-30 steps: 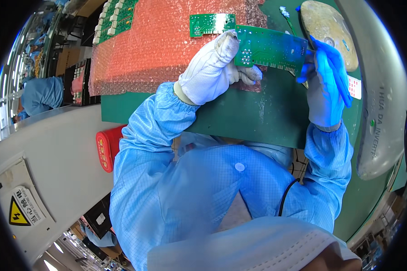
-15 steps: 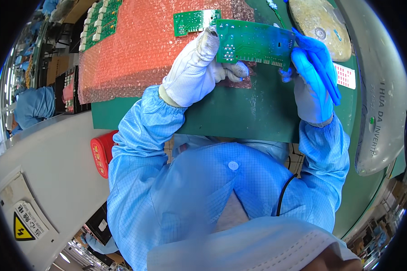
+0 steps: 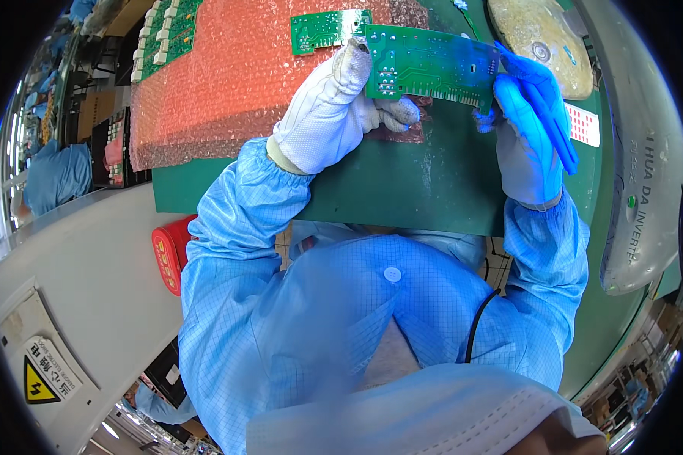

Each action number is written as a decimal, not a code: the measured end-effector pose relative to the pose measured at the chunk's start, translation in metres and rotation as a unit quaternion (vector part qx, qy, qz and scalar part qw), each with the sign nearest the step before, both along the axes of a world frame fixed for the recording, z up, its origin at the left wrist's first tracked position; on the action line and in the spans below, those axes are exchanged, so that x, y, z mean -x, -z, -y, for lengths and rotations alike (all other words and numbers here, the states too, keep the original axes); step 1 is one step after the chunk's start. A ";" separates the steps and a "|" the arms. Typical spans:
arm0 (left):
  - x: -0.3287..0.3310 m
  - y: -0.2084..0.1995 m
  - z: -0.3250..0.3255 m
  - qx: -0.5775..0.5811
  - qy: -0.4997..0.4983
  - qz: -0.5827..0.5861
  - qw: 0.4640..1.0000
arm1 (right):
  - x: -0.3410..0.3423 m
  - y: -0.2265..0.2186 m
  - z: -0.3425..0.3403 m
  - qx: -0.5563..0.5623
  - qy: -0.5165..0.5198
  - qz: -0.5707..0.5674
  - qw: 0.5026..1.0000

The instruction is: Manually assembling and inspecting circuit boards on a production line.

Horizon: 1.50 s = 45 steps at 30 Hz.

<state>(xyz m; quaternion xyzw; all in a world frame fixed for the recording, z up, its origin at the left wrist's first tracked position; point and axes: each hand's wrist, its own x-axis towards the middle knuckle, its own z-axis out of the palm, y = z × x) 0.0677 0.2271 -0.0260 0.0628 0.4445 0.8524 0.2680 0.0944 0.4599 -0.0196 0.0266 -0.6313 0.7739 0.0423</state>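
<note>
A long green circuit board [image 3: 432, 67] is held up in front of me, its solder side showing. My left hand [image 3: 330, 114], in a white glove, is closed on the board's left end, thumb on top and fingers below. At the right end my right hand [image 3: 527, 129], also gloved and tinted blue, grips the board's edge. Long blue strips [image 3: 552, 114], perhaps a tool's handles, lie along that hand; their exact kind is unclear. Behind the held board, a second green circuit board [image 3: 319, 32] rests on pink bubble wrap [image 3: 220, 91].
The green work mat [image 3: 402, 189] lies beneath. Boards with white connectors [image 3: 163, 42] sit at the far left. At the right are a worn, pale rounded object [image 3: 539, 49], a red-dotted card [image 3: 583, 125] and a long grey housing [image 3: 637, 152]. A red container [image 3: 172, 254] stands left.
The board and both hands stay in nearly the same place, with the board tilted slightly differently. Small shifts across the whole view come with it. Both hands keep their hold.
</note>
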 end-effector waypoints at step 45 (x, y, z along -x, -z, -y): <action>0.004 0.003 0.001 0.402 -0.031 -0.408 0.819 | 0.024 0.031 0.011 -0.505 0.020 -0.311 0.805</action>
